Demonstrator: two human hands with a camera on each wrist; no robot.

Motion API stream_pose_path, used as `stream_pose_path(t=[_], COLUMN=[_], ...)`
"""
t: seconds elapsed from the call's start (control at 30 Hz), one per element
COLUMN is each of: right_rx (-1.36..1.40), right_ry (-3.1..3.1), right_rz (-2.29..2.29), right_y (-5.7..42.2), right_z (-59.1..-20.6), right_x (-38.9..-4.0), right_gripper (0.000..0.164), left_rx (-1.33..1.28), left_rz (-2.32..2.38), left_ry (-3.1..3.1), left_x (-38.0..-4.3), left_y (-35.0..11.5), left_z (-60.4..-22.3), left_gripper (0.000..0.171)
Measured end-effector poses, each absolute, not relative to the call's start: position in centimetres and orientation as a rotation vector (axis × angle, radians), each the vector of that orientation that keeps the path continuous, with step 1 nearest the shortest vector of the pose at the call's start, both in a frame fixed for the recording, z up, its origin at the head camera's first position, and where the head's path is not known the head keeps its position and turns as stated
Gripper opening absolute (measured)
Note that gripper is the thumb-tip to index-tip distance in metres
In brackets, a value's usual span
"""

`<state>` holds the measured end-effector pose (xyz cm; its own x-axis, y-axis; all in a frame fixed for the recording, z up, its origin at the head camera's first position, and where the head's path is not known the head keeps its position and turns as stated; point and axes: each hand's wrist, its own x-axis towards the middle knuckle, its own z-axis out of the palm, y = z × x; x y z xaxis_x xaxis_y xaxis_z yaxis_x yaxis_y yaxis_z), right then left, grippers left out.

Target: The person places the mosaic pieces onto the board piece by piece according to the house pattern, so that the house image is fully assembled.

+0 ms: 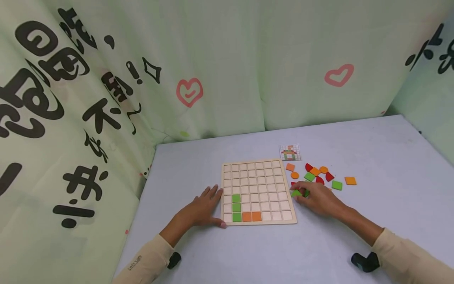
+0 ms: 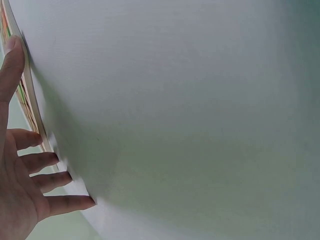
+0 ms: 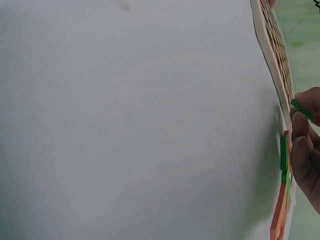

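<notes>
A wooden grid board (image 1: pixel 253 180) lies on the table, with a column of green square tiles (image 1: pixel 236 207) and two orange square tiles (image 1: pixel 251 216) set into its lower left cells. My left hand (image 1: pixel 203 208) rests at the board's lower left corner, fingers straight along the left side and thumb by the front edge. Just past the right edge, my right hand (image 1: pixel 318 198) pinches a green tile (image 3: pixel 302 109) between thumb and fingertips. Beside that hand lie loose pieces, among them red quarter-round ones (image 1: pixel 329 176), orange circles (image 1: pixel 294 175) and green squares (image 1: pixel 337 185).
A small card (image 1: pixel 290 152) printed with a coloured grid picture lies behind the board's far right corner. One orange square (image 1: pixel 350 180) sits apart at the right of the loose pieces. A patterned curtain (image 1: pixel 227 79) hangs behind the white table (image 1: pixel 198 154).
</notes>
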<state>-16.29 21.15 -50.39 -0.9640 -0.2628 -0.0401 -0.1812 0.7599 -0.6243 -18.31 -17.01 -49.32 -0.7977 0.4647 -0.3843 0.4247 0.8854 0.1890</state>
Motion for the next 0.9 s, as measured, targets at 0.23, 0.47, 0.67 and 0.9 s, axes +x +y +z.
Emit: stream_pose_path(t=[0.23,0.47,0.67,0.9], right_rx=[-0.356,-0.387,-0.378,-0.361], right_ry=[2.806,2.793,2.714,2.540], right_rz=[-1.027,-1.053,-1.093,-1.204], right_y=[20.7,20.3,19.9,19.5], right_z=[-49.6,-49.1,-49.0,-48.7], right_x=[-16.4,-16.5,-16.3,-15.9], right_gripper=[0.035,0.029,0.031,0.037], left_rx=[0.663,0.660,0.644,0.636], left_rz=[0.070,0.091,0.115,0.113], left_ry=[2.625,2.624,2.616,2.605], left_x=[-19.0,-19.3,-19.1,-18.6], left_y=[-17.2,-17.2,-17.1,-17.1], left_z=[-49.3,-49.0,-49.2,-49.6], left_gripper=[0.117,0.118,0.118,0.118])
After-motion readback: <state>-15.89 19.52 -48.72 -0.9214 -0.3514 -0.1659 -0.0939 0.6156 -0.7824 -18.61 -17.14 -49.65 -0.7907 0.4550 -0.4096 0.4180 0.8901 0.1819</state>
